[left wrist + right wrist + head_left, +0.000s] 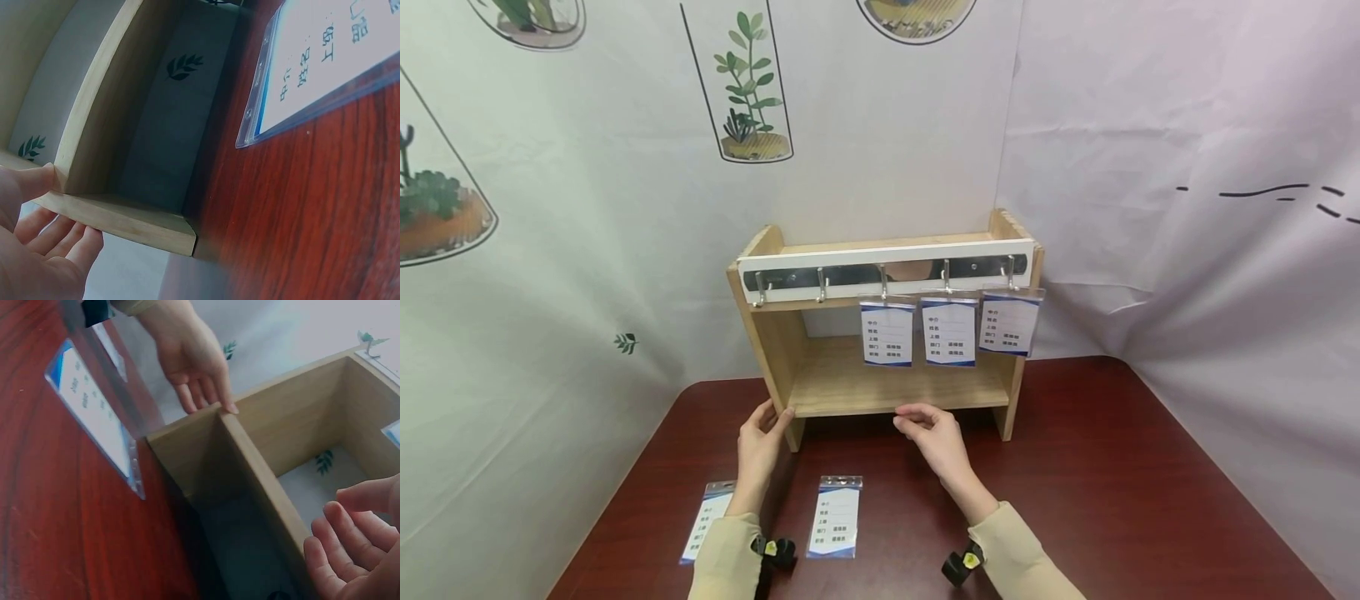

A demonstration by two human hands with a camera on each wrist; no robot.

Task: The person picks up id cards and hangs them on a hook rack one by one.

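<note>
A small wooden shelf (820,379) stands on the dark red table (1112,483). Along its top runs a hook rail (850,275), and three badge cards (950,332) hang from the right-hand hooks. Two more badge cards lie flat on the table, one (835,517) between my arms and one (707,521) to the left. My left hand (760,437) rests with straight fingers on the shelf's left side panel (119,215). My right hand (925,425) hovers at the front edge of the lower board (262,481), fingers loosely curled and holding nothing.
White cloth printed with plants hangs behind and to the left, and plain pale cloth hangs to the right (1187,250). The two left hooks (762,290) on the rail carry nothing. Bare table spreads to the right of the shelf.
</note>
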